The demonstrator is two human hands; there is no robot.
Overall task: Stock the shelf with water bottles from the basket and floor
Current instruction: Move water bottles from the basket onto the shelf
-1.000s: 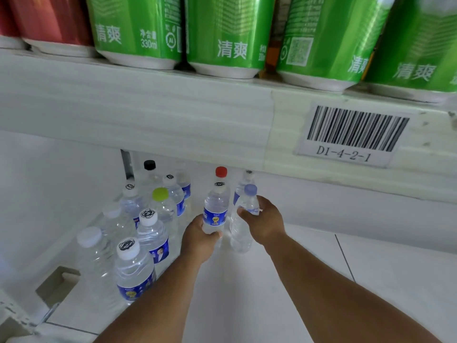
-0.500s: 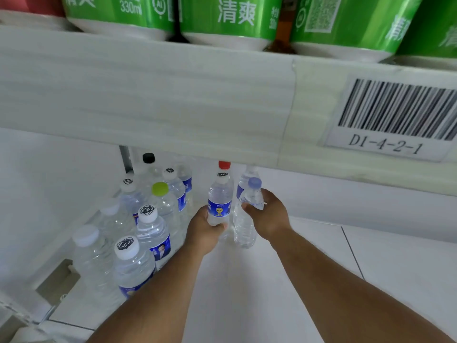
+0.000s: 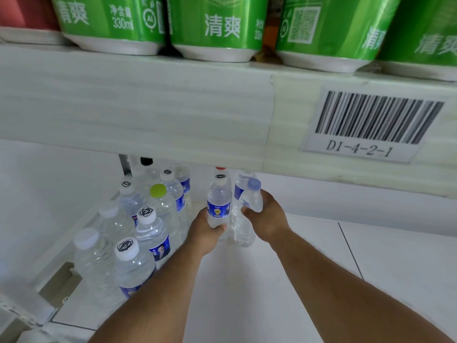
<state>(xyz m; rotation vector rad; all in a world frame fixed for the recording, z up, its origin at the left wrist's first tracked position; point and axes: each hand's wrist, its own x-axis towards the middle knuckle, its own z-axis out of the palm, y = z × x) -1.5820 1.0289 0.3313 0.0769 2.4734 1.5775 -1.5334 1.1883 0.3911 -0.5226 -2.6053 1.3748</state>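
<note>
Left fingers [image 3: 217, 227] were curled around the lower body of a blue-labelled water bottle [image 3: 219, 201], thumb tip showing at its front; the left hand [image 3: 205, 233] gripped it upright on the white lower shelf board [image 3: 247, 280]. Its white cap carried a black scribble.

Right fingers [image 3: 247, 210] were wrapped around the shoulder of a clear bottle with a pale blue cap [image 3: 248, 214]; the right hand [image 3: 268, 217] held it just beside the blue-labelled water bottle, on that bottle's right, leaning slightly. Whether its base touched the board could not be told.

Directly behind the blue-labelled water bottle, a red cap [image 3: 220, 167] showed partly under the upper shelf edge [image 3: 138, 115]. Another blue-labelled bottle [image 3: 241, 186] stood behind the pale-capped one.

To the left of the blue-labelled water bottle stood a cluster of water bottles [image 3: 138, 233] in rows running back to the wall: several white caps with scribbles, one lime green cap [image 3: 158, 190], one black cap [image 3: 146, 161].

Above it, the upper shelf edge bore a barcode tag [image 3: 371, 125] reading D1-4-2-1, with green cans [image 3: 217, 26] lined up on top.
</note>
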